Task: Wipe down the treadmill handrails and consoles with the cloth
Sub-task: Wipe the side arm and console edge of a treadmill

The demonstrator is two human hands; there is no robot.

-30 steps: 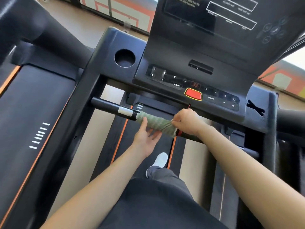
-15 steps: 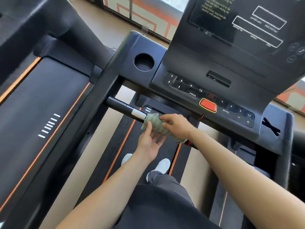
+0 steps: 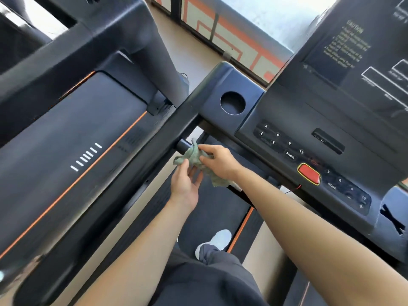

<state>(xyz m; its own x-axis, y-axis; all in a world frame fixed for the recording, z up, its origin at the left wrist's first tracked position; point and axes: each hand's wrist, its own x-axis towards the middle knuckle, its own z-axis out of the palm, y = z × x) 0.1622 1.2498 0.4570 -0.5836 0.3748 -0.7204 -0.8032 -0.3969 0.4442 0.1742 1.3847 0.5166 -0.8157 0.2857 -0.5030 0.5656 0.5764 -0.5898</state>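
A green cloth is bunched around the black front handrail bar, close to where the bar meets the left side rail. My right hand grips the cloth from above, fingers curled over it. My left hand is under the cloth, its fingers touching the lower folds. The console with its number buttons and a red stop button lies just right of my hands. Most of the bar is hidden by cloth and hand.
A round cup holder sits in the console's left wing. A neighbouring treadmill's belt with an orange stripe fills the left. My shoe stands on the belt below. A window with orange markings runs along the back.
Both hands and the cloth have slid left along the bar, from near the red button to the bar's left end. The cloth is more bunched, and the view has swung left.
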